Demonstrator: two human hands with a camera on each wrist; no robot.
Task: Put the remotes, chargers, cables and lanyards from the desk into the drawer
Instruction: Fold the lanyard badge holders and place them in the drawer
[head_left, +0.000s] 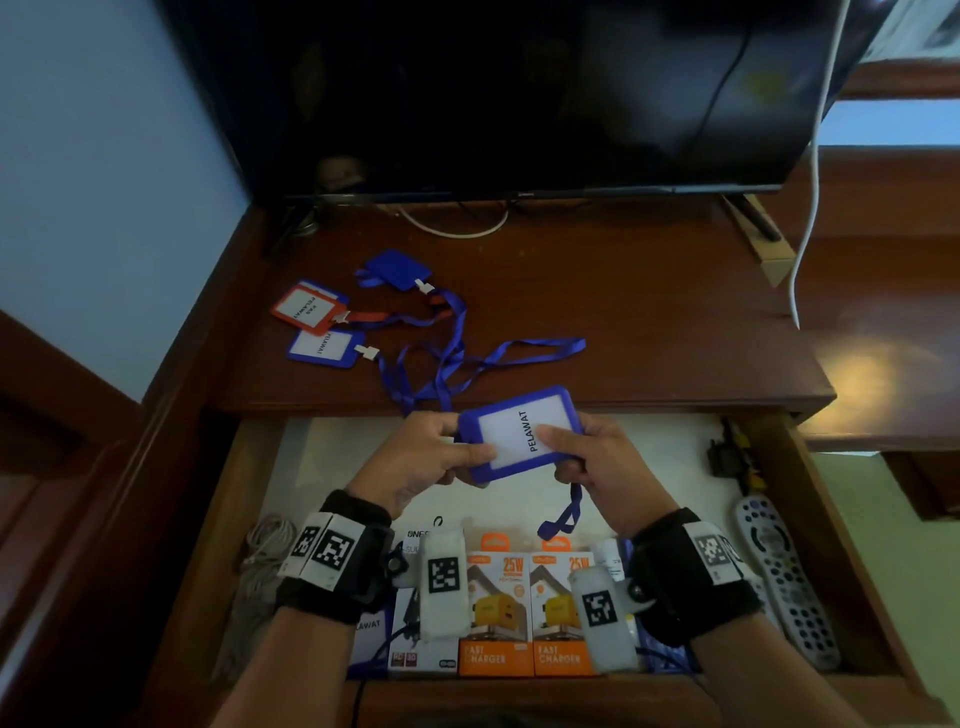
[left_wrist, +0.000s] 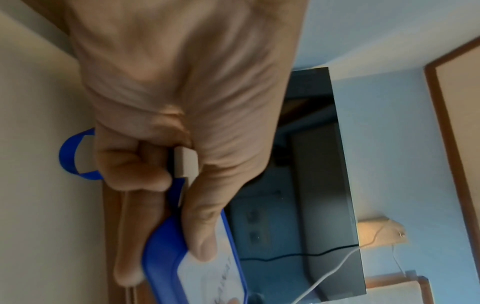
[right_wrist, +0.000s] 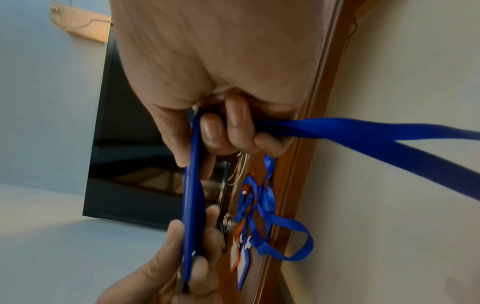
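Over the open drawer: I see both hands holding one blue badge holder (head_left: 522, 434) level above the drawer (head_left: 249, 467), at the 12 o'clock end of its opening.
Left hand: the left hand (head_left: 415, 467) pinches the holder's 9 o'clock edge between thumb and curled fingers, with the white clip (left_wrist: 185, 162) tucked against the palm.
Right hand: the right hand (head_left: 597, 467) clamps the 3 o'clock edge under the thumb, and its curled fingers also grip the blue strap (right_wrist: 363, 135).
Strap: one loop hangs below the right hand; I cannot tell whether the rest runs free or joins the pile on the desk.
Still on the desk: three more badge holders (head_left: 311, 306) with tangled straps (head_left: 452, 358), at 11 o'clock from the hands.
In the drawer: charger boxes (head_left: 527, 613) at 6 o'clock, a remote (head_left: 789, 577) at 4 o'clock, a coiled cable (head_left: 260, 561) at 8 o'clock.
Risk one: if the held strap is caught in the tangle, I judge that lowering the holder would drag the others off the desk edge.
Risk two: a trailing loop could lie over the drawer's front edge and jam when it is closed.
Risk three: a flat holder dropped on the boxes may slide off.
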